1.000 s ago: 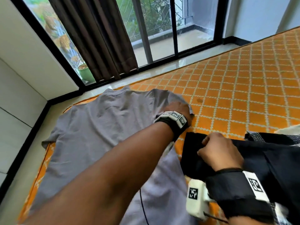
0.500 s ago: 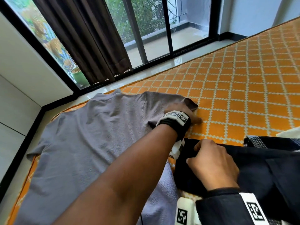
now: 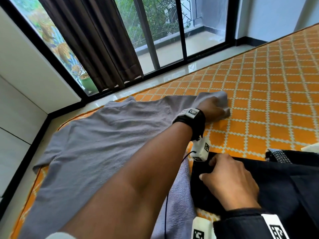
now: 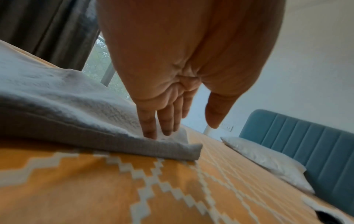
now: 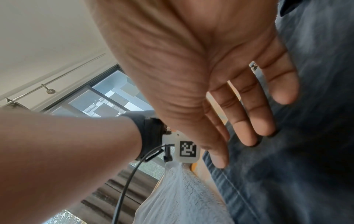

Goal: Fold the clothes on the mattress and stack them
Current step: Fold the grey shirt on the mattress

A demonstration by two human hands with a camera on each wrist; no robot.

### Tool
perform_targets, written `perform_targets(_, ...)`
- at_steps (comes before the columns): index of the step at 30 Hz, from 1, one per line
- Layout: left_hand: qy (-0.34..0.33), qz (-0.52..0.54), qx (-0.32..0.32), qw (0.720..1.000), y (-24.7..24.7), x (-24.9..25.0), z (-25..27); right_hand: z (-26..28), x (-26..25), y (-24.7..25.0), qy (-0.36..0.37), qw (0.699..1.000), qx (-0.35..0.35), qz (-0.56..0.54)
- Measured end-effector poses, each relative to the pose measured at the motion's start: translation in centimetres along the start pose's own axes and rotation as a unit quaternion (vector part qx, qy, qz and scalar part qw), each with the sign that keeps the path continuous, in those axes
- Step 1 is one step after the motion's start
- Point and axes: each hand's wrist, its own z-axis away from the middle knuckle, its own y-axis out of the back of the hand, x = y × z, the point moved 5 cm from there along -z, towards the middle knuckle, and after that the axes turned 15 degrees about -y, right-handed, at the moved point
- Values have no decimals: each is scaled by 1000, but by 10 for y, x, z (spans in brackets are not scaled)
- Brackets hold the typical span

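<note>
At the top of your head view, a brown curtain [image 3: 96,42] hangs over black-framed glass doors [image 3: 181,28]; white wall panels [image 3: 20,80] fill the left.

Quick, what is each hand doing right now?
Left hand: open, straight fingers pressing the grey shirt's sleeve.
Right hand: open, resting on the dark garment.

Item count — one grey T-shirt [image 3: 96,145], one dark garment [image 3: 279,183], one checked cloth [image 3: 278,155], one white pillow [image 4: 268,160], two hands — left hand [image 3: 213,108], right hand [image 3: 229,183].
</note>
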Motion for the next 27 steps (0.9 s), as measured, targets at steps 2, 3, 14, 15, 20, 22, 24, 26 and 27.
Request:
perform_targets(2, -18, 32, 23, 999, 9, -9, 4, 2, -2, 1, 8, 1000, -9, -5)
perform_targets(3, -26, 24, 51, 998, 20, -15, 8, 4, -4, 1, 14, 1000, -17, -10)
perform_targets(14, 4, -339, -138, 931, 80, -120, 26, 39, -48, -53, 145, 987, -50, 48)
perform_targets(15, 10, -331, -158, 930, 76, -126, 19, 38, -48, -55, 145, 987, -41, 55)
perform_targets(20, 51, -346, -207, 914, 64, -138, -9, 27, -37, -42, 83, 992, 12, 94)
perform_targets(22, 49, -354, -201, 912, 63, -133, -11, 26, -33, -38, 67, 992, 5, 108)
perform_targets(24, 27, -351, -175, 920, 69, -120, -2, 27, -31, -33, 61, 993, 2, 104)
perform_targets(26, -6, -324, -122, 938, 85, -105, 18, 27, -33, -28, 68, 994, 16, 86)
perform_targets(27, -18, -298, -87, 951, 94, -98, 33, 26, -35, -27, 85, 993, 27, 73)
